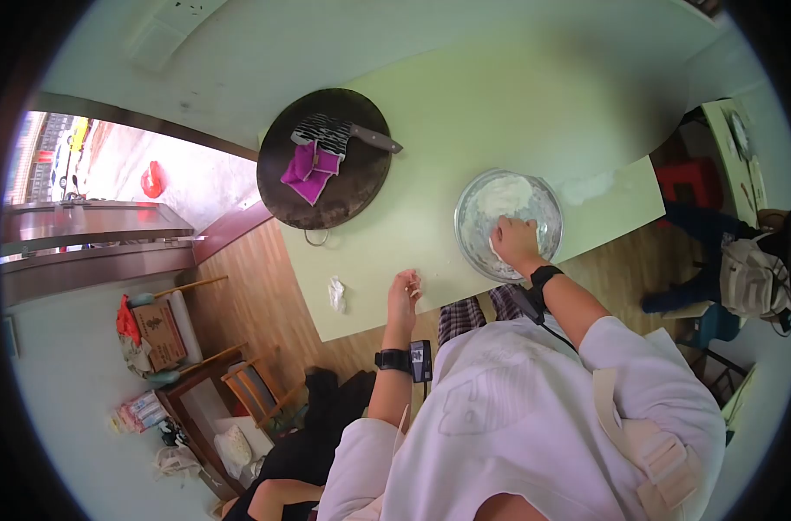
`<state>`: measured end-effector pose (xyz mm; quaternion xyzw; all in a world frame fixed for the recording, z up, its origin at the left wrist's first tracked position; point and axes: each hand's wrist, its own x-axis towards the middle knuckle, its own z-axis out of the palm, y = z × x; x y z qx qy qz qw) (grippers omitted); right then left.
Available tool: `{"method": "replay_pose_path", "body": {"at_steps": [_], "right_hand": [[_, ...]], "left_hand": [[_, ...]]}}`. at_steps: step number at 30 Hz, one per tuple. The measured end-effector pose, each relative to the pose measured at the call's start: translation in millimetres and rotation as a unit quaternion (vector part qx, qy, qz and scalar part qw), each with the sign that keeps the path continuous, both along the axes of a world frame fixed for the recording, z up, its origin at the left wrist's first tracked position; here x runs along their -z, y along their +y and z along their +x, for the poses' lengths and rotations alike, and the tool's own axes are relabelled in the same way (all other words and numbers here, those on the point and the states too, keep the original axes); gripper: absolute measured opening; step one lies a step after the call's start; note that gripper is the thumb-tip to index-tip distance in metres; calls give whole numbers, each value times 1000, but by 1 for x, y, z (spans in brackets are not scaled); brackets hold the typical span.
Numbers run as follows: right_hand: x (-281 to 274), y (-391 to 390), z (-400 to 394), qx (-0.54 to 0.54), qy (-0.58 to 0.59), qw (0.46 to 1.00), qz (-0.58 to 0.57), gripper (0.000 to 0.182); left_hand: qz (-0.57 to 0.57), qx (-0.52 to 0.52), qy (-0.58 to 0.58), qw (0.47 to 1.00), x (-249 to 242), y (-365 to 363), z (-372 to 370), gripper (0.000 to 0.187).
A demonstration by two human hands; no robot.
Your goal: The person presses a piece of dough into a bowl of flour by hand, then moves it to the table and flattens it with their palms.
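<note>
A shiny metal bowl [559, 227] stands near the table's front edge, with pale dough [510, 193] and loose flour inside. My right hand [518, 243] reaches into the bowl, its fingers curled down on the doughy mass; part of what lies beneath them is hidden. Left of the bowl, my left hand [404, 286] hovers by the table edge. Its fingers are loosely bent and apart, white residue clings to them, and I see nothing held in it.
On the pale green table [430, 113] lies a round dark board [361, 195] carrying a knife [376, 137] and a purple cloth [310, 174]. A crumpled white scrap [337, 295] is at the left front. Another person [708, 260] is on the right.
</note>
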<state>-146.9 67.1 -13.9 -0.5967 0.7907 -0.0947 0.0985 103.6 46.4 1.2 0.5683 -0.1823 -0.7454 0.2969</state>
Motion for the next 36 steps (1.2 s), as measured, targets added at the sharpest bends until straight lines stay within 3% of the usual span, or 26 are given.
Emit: {"method": "replay_pose_path", "body": {"at_steps": [2,4,7,20,36], "right_hand": [[4,-1,-3,-11,1,1000,-5,10],[9,1,-2,-28,7,995,-97,10],[3,-1,-1,-8,45,989,-142,12],[3,-4,-15,19,-38,993,-111,19],[12,-6,-25,11,-46,992,-118,13]], "left_hand": [[-6,1,-9,1000,-1,-6,-4,14],[-3,-11,-10,1000,-2,-10,-7,14],[-8,-8,-8,1000,2,-14,-7,13],[-58,0,-108,992,-15,-54,-41,7],[-71,-26,-86,993,-23,-61,-70,7]]}}
